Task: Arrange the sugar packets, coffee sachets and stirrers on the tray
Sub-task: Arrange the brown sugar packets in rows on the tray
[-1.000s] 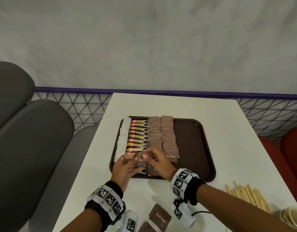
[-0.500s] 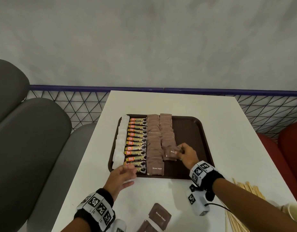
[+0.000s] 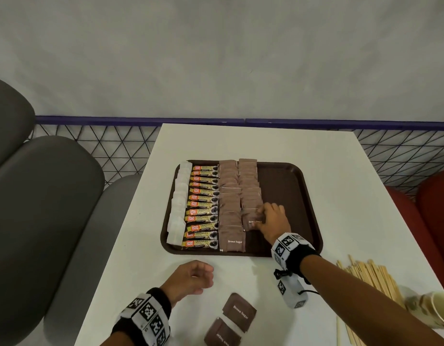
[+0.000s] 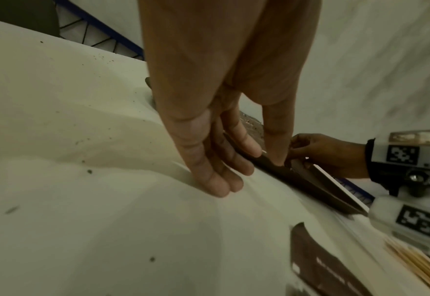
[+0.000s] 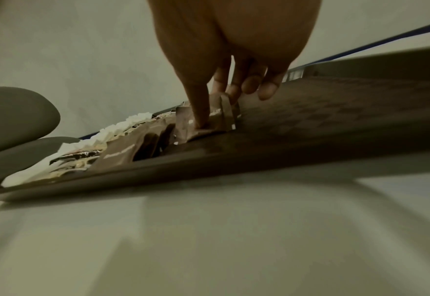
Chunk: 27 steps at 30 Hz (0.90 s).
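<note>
A brown tray (image 3: 306, 196) holds a column of white sugar packets (image 3: 178, 203), a column of coffee sachets (image 3: 203, 206) and two columns of brown sugar packets (image 3: 229, 196). My right hand (image 3: 262, 216) pinches a brown sugar packet (image 3: 251, 221) at the near end of the right brown column. In the right wrist view the thumb (image 5: 201, 112) presses this packet (image 5: 219, 122) and the fingers curl behind it. My left hand (image 3: 206, 275) lies relaxed on the table before the tray, its fingertips (image 4: 221, 186) touching the tabletop, holding nothing.
Two loose brown sugar packets (image 3: 238, 312) lie on the white table (image 3: 341, 171) near me. Wooden stirrers (image 3: 371, 278) are piled at the right, beside a paper cup (image 3: 438, 310). The tray's right third is bare. Grey seats stand at the left, red ones at the right.
My right hand carried a brown sugar packet from the tray's near middle to the right brown column. My left hand drew back off the tray onto the table.
</note>
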### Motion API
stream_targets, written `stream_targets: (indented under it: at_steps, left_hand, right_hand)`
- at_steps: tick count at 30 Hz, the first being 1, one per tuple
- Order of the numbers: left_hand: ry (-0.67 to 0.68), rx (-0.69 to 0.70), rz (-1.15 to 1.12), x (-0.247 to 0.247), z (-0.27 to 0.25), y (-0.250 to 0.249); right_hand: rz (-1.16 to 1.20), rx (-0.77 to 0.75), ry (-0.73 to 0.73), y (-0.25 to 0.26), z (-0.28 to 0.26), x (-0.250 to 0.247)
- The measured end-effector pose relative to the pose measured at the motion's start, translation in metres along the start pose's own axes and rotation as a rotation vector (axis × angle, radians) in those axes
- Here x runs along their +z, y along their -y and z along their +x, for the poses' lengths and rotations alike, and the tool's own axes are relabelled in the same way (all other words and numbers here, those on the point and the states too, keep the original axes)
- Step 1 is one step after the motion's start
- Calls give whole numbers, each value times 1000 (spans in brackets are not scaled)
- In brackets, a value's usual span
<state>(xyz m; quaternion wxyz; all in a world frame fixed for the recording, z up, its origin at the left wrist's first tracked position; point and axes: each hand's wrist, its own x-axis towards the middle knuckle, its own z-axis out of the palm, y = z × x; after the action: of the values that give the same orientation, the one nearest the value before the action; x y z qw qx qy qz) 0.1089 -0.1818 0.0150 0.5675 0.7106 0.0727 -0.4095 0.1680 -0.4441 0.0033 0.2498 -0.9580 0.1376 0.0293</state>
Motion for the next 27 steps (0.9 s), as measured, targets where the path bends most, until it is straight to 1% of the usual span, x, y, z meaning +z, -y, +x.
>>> stream_targets:
  at_steps: [3, 5, 7, 9, 11, 13, 15, 17, 19, 21, 23, 25, 27]
  left_hand:
    - [-5, 37, 60, 3, 0, 7]
    - [-12, 74, 83, 6, -1, 11]
    - [-13, 106, 151, 8, -2, 14]
    - [-3, 119, 233, 10, -5, 18]
    - [3, 121, 297, 14, -10, 21]
    - [8, 135, 357, 17, -18, 24]
    - [26, 142, 431, 20, -23, 25]
    - [42, 134, 529, 24, -29, 26]
    - [52, 135, 630, 28, -33, 27]
    - [55, 142, 716, 33, -36, 29]
    - [50, 140, 813, 39, -38, 30]
    - [32, 145, 909, 43, -38, 30]
    - [21, 164, 991, 47, -37, 30]
  right_hand:
    - [27, -8, -49, 2, -5, 0]
    - [45, -51, -119, 3, -12, 0]
    - [71, -132, -169, 5, -24, 1]
    - [105, -245, -157, 4, -42, 1]
    - [117, -381, -99, 1, -61, 3]
    - [123, -502, 1, -3, -78, 5]
    - [132, -586, 118, -6, -93, 8]
    - [98, -588, 259, -9, -105, 9]
    - [-25, -570, 380, -10, -115, 13]
    - [-173, -567, 427, -10, -123, 16]
    - [-269, -568, 454, -7, -130, 18]
    - [-319, -563, 484, -3, -134, 19]
    - [-322, -535, 513, 1, -135, 19]
